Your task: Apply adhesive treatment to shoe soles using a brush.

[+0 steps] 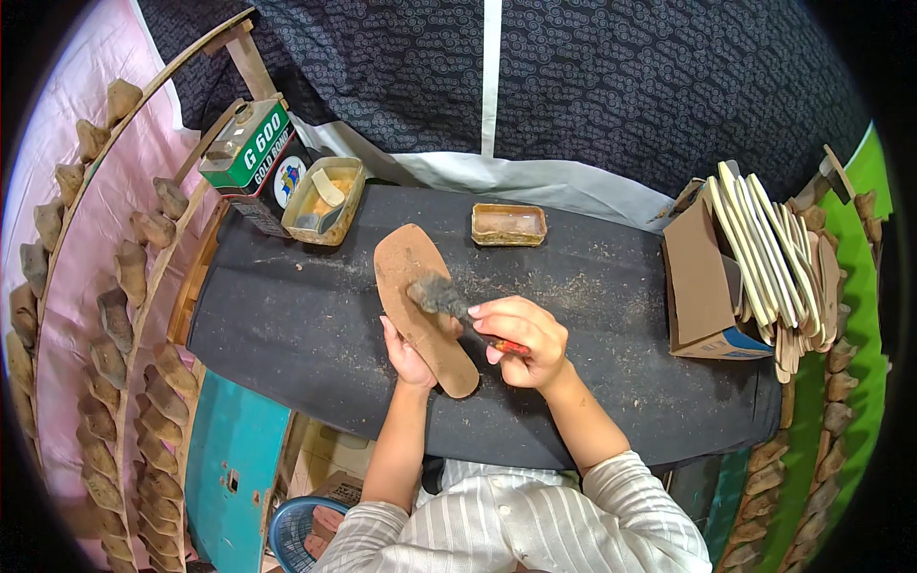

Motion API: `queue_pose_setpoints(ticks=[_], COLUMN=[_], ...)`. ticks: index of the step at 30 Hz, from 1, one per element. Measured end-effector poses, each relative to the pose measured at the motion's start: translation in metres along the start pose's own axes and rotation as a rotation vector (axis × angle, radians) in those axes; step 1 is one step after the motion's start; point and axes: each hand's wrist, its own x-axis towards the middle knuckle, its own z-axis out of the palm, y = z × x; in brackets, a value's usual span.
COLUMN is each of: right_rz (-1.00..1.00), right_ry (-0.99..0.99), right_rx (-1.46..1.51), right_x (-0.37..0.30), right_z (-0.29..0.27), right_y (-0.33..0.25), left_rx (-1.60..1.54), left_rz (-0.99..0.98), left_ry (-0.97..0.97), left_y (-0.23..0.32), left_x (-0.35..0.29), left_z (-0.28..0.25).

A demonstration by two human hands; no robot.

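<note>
A brown shoe insole (409,256) is tilted above the dark-covered table. My left hand (407,357) grips it by its lower part, thumb at the left edge and fingertips showing at the right edge. My right hand (525,336) is closed around the red handle of a brush (437,295). The brush's dark, matted head lies over the middle of the insole's upper face and seems to touch it. Most of the handle is hidden inside my right fingers.
Behind my hands stands a small crusted tray (509,225). At the far left are a yellowish tub (350,224) with a pale scraper-like piece and a green-and-black can (250,158). A cardboard box (695,277) of soles stands right. Racks of wooden shoe lasts (117,320) flank the table.
</note>
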Motion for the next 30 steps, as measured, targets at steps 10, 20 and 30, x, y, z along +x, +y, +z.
queue_pose_setpoints(ticks=[10,20,30], right_rz=[0.004,0.037,0.015], right_ry=[-0.178,-0.102,-0.048], right_rx=[0.067,-0.032,-0.075], right_x=[-0.001,0.001,0.001], right_z=[-0.014,-0.011,-0.008], right_y=[0.009,0.012,0.014], left_rx=[-0.064,-0.173,-0.158], left_rz=[-0.022,-0.071,-0.045], left_ry=[0.157,-0.045,-0.070], left_y=[0.005,0.000,-0.003], left_x=[0.002,0.006,0.007], left_z=[0.012,-0.010,-0.013])
